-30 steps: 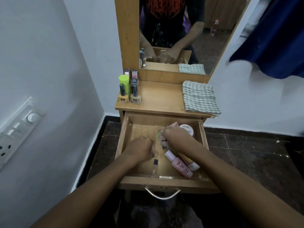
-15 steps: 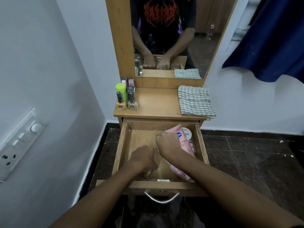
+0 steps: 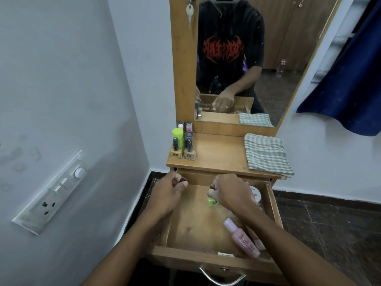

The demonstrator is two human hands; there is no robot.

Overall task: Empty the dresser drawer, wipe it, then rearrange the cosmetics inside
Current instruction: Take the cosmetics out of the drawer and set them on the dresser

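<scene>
The wooden drawer stands pulled out below the dresser top. My left hand hovers over the drawer's back left corner, closed on a small dark-capped bottle. My right hand is above the drawer's back middle, gripping small nail polish bottles, one of them green. A pink bottle lies at the drawer's front right. A white jar sits at the back right, partly hidden by my right hand. A folded checked cloth rests on the dresser top.
Several nail polish bottles and a green-capped tube stand at the dresser top's left rear. A mirror rises behind. A switch panel is on the left wall. Blue fabric hangs at the right.
Both hands have risen from the drawer floor toward its back. The left hand picked up the small bottle that lay near the front. The pink tube under my right hand is out of sight.
</scene>
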